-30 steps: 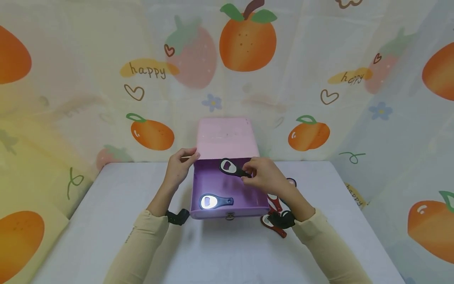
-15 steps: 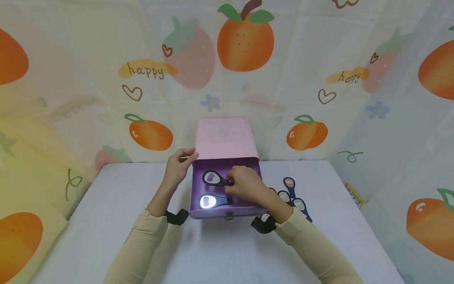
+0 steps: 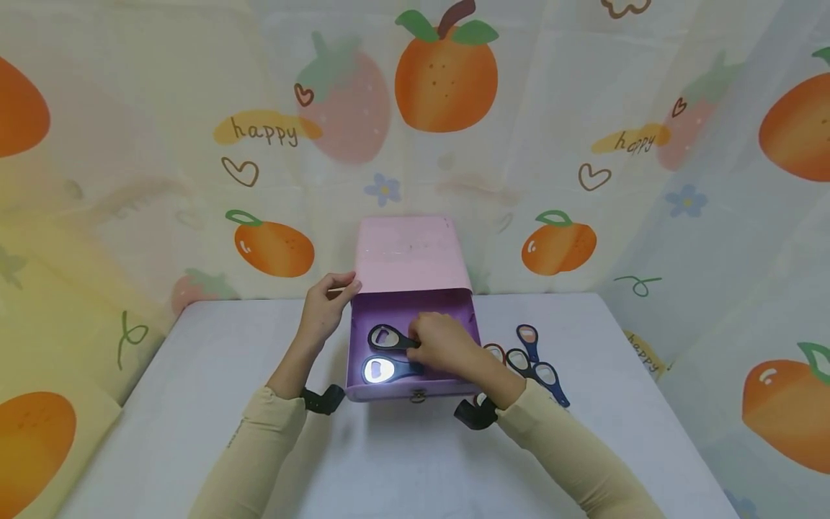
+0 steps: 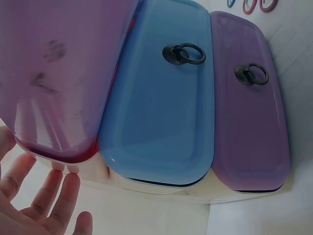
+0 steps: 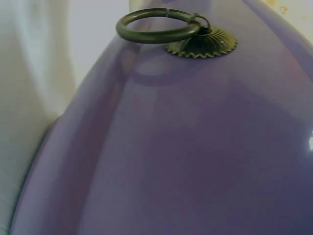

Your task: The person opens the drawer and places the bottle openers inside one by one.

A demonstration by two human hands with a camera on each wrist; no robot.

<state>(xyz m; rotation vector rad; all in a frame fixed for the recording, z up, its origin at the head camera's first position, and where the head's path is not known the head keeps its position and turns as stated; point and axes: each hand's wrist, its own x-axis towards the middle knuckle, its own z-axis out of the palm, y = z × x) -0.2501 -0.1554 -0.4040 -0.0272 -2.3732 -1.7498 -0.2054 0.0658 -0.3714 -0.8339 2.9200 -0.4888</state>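
Gently: head view, my right grip (image 3: pixel 446 346) pinches the black opener (image 3: pixel 393 337) in the purple drawer (image 3: pixel 382 391), just far of the blue opener (image 3: pixel 393 370); best laid flat before release. Left wrist: left grip (image 4: pixel 36 213) spread at the drawer's edge. Right wrist: pull ring (image 5: pixel 156 37), grip unseen.

Fruit-print backdrop (image 3: pixel 415 176) — white table (image 3: pixel 402 461)

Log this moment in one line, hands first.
Right hand: holds black opener in open drawer; left hand: at cabinet edge; blue opener: in drawer; other openers: on table
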